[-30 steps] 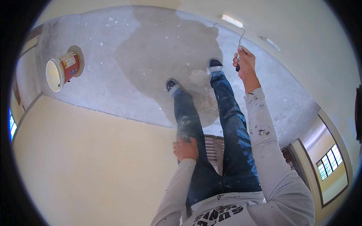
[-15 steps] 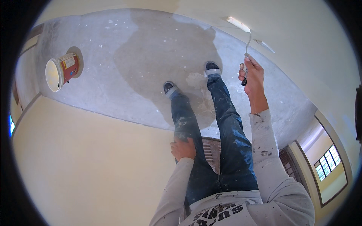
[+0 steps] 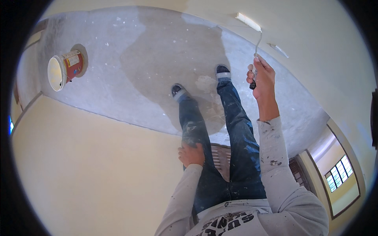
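Observation:
My right hand (image 3: pixel 263 80) is closed around the dark handle of a paint roller (image 3: pixel 248 22), its thumb up along the handle. A thin bent metal rod runs from the grip to the white roller sleeve, which is at the cream wall (image 3: pixel 311 47) just above the floor line; whether it touches cannot be told. My left hand (image 3: pixel 191 154) rests on the left thigh of my paint-stained jeans (image 3: pixel 240 137), holding nothing, its fingers lying over the denim.
A red paint bucket (image 3: pixel 73 65) with a white rim stands on the grey, paint-specked floor (image 3: pixel 106 86) at the far left. Another cream wall (image 3: pixel 98 169) fills the lower left. A doorway (image 3: pixel 342 177) and a barred window (image 3: pixel 339 173) lie at the lower right.
My right hand and the roller have shifted very slightly up and left in the picture. The left hand stays on the thigh. The bucket appears slightly higher as the view shifts.

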The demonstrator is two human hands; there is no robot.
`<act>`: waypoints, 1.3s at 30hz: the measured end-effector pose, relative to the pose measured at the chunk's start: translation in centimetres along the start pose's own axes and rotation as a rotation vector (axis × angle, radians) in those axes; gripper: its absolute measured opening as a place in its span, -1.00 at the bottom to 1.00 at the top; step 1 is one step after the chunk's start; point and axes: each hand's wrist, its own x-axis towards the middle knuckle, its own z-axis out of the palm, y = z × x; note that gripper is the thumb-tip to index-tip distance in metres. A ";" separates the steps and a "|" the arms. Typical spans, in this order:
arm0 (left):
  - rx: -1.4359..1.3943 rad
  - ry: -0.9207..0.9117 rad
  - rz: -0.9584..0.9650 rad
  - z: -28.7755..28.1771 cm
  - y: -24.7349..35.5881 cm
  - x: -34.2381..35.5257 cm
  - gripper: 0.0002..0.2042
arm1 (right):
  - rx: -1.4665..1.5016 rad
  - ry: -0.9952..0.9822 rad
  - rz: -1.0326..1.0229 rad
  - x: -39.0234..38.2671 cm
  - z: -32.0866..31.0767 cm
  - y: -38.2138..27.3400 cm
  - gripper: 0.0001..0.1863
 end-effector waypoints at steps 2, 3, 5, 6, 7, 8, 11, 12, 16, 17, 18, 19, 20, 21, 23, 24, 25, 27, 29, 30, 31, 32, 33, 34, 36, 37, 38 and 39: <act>0.000 0.002 0.000 0.2 0.1 -0.1 -0.37 | 0.006 -0.011 0.000 0.3 0.0 0.0 -0.72; -0.003 -0.002 -0.004 0.3 0.2 -0.3 -0.37 | 0.009 -0.018 0.002 0.5 0.1 0.2 -0.72; -0.003 -0.001 0.003 0.2 0.1 -0.1 -0.37 | 0.027 -0.040 0.001 3.3 0.5 1.7 -0.71; -0.004 0.001 0.009 0.3 0.0 -0.1 -0.37 | 0.037 -0.051 0.002 4.8 0.7 2.5 -0.71; -0.006 0.002 0.017 0.3 0.0 -0.1 -0.37 | 0.038 -0.034 0.014 5.9 1.0 2.9 -0.71; -0.023 -0.025 0.011 0.0 0.1 0.0 -0.35 | 0.039 -0.020 0.029 6.8 1.5 3.2 -0.71; -0.036 -0.052 -0.004 -0.5 0.1 0.0 -0.33 | 0.040 -0.004 0.026 5.4 1.8 3.1 -0.70; -0.015 -0.026 -0.002 -0.3 0.1 0.0 -0.35 | 0.038 -0.003 0.018 4.1 1.8 2.7 -0.70; 0.017 -0.030 0.000 -0.4 0.3 -0.1 -0.39 | 0.040 0.031 -0.014 1.0 0.3 1.6 -0.69; 0.012 -0.025 0.003 -0.3 0.3 -0.1 -0.39 | 0.037 0.053 -0.022 1.0 -0.3 1.6 -0.69; 0.006 -0.020 0.006 -0.1 0.3 -0.1 -0.40 | 0.033 0.074 -0.029 0.9 -0.9 1.5 -0.68; 0.002 -0.013 0.006 -0.1 0.1 0.0 -0.40 | 0.021 0.076 -0.034 0.6 -1.2 1.3 -0.68; 0.005 -0.003 0.013 -0.1 0.0 0.1 -0.40 | 0.009 0.077 -0.039 0.2 -1.6 1.0 -0.69; 0.008 0.007 0.018 -0.1 0.0 0.1 -0.40 | -0.004 0.077 -0.043 0.1 -1.9 0.9 -0.69; 0.009 0.006 0.024 -0.1 0.0 0.0 -0.40 | -0.014 0.086 -0.047 0.9 -2.6 1.3 -0.71; 0.007 -0.002 0.017 -0.1 0.0 0.0 -0.40 | -0.019 0.079 -0.046 1.6 -2.7 1.7 -0.71; 0.006 -0.009 0.010 -0.1 -0.1 0.0 -0.39 | -0.023 0.072 -0.045 2.6 -2.9 2.2 -0.71; 0.004 -0.028 0.004 -0.2 -0.1 -0.2 -0.39 | -0.039 0.080 -0.013 5.1 -3.2 3.3 -0.74; -0.003 -0.033 0.001 -0.2 0.0 -0.3 -0.39 | -0.053 0.074 0.017 8.6 -3.3 4.8 -0.75; -0.008 -0.032 0.004 -0.2 0.0 -0.4 -0.40 | -0.061 0.070 0.029 10.5 -3.5 5.7 -0.75; -0.013 -0.032 0.003 -0.2 0.0 -0.6 -0.40 | -0.070 0.062 0.045 12.4 -3.6 6.6 -0.76; -0.007 -0.025 0.002 0.1 -0.1 -0.8 -0.41 | -0.066 0.048 0.059 14.3 -3.8 7.5 -0.78; 0.001 -0.011 0.001 0.2 -0.4 -0.4 -0.41 | -0.057 0.031 0.072 16.1 -3.4 8.5 -0.81; 0.006 -0.002 0.005 0.4 -0.4 -0.2 -0.41 | -0.051 0.019 0.083 17.8 -3.5 9.2 -0.84; -0.001 -0.015 0.012 0.3 -0.2 -0.1 -0.42 | -0.002 0.008 0.128 20.5 -3.7 9.7 -0.90; -0.006 -0.023 0.014 0.2 -0.1 -0.2 -0.42 | 0.019 0.001 0.151 21.2 -3.6 9.9 -0.90; -0.007 -0.030 0.012 0.1 0.1 -0.3 -0.42 | 0.018 0.013 0.158 21.7 -3.7 10.2 -0.91; -0.008 -0.036 0.014 0.1 0.2 -0.2 -0.42 | 0.018 0.027 0.163 22.1 -3.9 10.5 -0.91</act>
